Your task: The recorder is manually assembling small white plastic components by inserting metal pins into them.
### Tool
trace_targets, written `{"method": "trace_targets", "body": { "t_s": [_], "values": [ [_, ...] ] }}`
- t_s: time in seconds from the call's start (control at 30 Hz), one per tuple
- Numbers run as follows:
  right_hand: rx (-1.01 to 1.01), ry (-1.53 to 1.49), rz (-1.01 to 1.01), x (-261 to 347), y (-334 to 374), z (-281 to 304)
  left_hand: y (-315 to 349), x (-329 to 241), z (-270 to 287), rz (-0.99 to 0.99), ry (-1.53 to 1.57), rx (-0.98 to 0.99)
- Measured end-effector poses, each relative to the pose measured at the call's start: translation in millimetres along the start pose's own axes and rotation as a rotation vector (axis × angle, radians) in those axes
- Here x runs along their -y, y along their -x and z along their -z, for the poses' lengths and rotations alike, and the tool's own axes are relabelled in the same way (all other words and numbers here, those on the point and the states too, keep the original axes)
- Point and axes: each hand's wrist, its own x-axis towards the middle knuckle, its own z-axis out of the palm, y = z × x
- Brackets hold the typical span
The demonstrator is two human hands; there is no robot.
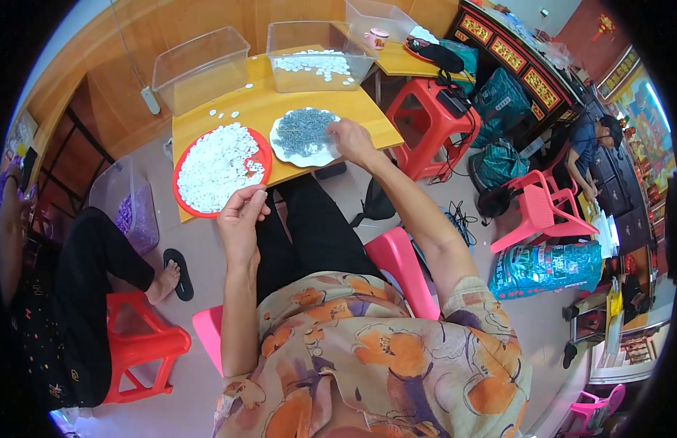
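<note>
A red round tray point(183, 196) heaped with small white pieces point(216, 166) lies on the yellow table point(265, 109). To its right sits a white plate point(320, 158) piled with small grey metal pieces point(303, 131). My left hand point(240, 214) hovers at the table's near edge beside the red tray, fingertips pinched on a small white piece. Over the white plate's right rim, my right hand point(351, 141) has its fingers bent down into the grey pieces; I cannot tell if it holds one.
Two clear plastic bins point(199, 69) point(316, 51) stand at the table's back, the right one holding white pieces. A person in black sits at left on a red stool point(145, 347) beside a bin of purple pieces point(127, 208). Red and pink stools, bags and another person lie right.
</note>
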Motion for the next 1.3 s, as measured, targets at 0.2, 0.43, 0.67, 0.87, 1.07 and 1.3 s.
{"method": "trace_targets", "body": {
  "t_s": [0.2,0.43,0.67,0.87,1.07,1.3],
  "values": [
    [0.112,0.015,-0.078,-10,1,3,0,4,-3,0.109,0.142,0.008],
    [0.137,0.054,-0.161,-7,-11,-7,-3,-5,-2,0.161,0.312,-0.040],
    [0.185,0.133,-0.111,0,-24,-42,4,-3,8,0.150,0.350,-0.068],
    [0.287,0.192,0.035,-7,-18,-31,9,8,3,0.164,0.347,-0.034],
    [0.273,0.281,-0.008,16,-18,-17,12,8,1,0.190,0.412,0.046],
    [0.130,0.204,0.099,-12,-20,-40,11,9,2,0.212,0.427,0.067]
  ]
}}
